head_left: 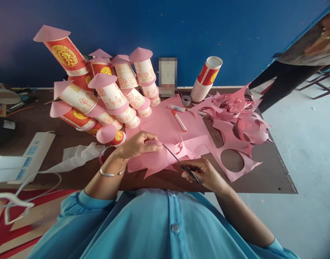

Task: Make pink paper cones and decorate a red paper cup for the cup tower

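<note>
My left hand [141, 144] pinches a piece of pink paper [153, 158] with a rounded outline, thumb on top. My right hand [203, 172] grips a pair of scissors [190, 172] by its dark handles. The scissors' blades point up and left, and their tips reach the edge of the paper beside my left thumb. Cut pink strips [185, 149] lie and curl just right of the blades. Under both hands a larger pink sheet [165, 120] is spread on the brown table. A red-and-white marker [179, 121] and a glue tube [176, 108] rest on that sheet.
Paper-cup towers [108, 91] with pink cone roofs stand at the back left. A cup stack [206, 79], a tape roll [186, 100] and a heap of pink scraps [237, 118] are at the right. A power strip [32, 156] lies left. Another person [302, 50] stands at far right.
</note>
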`<state>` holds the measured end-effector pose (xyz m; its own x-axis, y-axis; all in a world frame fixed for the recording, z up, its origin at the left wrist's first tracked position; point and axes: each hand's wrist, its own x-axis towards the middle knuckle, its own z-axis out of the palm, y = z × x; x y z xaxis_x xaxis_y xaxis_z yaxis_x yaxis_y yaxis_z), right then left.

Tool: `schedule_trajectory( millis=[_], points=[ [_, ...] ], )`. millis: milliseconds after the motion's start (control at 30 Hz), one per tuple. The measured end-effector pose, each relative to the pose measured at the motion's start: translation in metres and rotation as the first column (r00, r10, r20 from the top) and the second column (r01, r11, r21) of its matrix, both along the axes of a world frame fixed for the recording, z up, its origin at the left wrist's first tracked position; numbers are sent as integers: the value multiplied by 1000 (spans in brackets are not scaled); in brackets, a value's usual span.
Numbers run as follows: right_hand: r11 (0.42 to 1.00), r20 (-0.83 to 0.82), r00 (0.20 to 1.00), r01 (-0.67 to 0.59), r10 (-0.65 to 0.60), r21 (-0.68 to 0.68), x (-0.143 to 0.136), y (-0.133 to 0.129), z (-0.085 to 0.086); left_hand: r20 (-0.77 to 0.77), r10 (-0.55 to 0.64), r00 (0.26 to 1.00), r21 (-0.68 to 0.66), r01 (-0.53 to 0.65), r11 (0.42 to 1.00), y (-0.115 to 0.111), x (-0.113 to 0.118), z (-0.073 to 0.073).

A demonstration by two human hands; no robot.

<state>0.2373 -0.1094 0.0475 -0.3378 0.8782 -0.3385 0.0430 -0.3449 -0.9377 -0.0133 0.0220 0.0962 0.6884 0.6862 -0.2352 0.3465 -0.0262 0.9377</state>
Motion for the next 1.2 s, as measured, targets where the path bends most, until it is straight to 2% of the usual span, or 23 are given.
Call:
schedule_trajectory(
  millis=[467, 633, 833, 1067, 1200],
  points=[
    [999, 11, 1000, -13, 13, 30, -1, 2, -1, -38, -97, 995, 12, 98, 995, 4, 0, 2],
    [1000, -47, 999, 11, -11, 6, -1, 2, -2, -42, -108, 993, 4, 109, 994, 5, 0, 0],
    [986, -141, 977, 156, -163, -57, -1, 3, -5, -63, -68, 996, 59, 71, 996, 4, -3, -1],
    [993, -63, 991, 112, -114, -32, -3, 2, -2, -69, -16, 997, 42, 19, 999, 4, -3, -1],
    [985, -20, 986, 166, -165, 47, -3, 2, 1, 13, 112, 994, 26, -113, 993, 2, -3, -6]
  ],
)
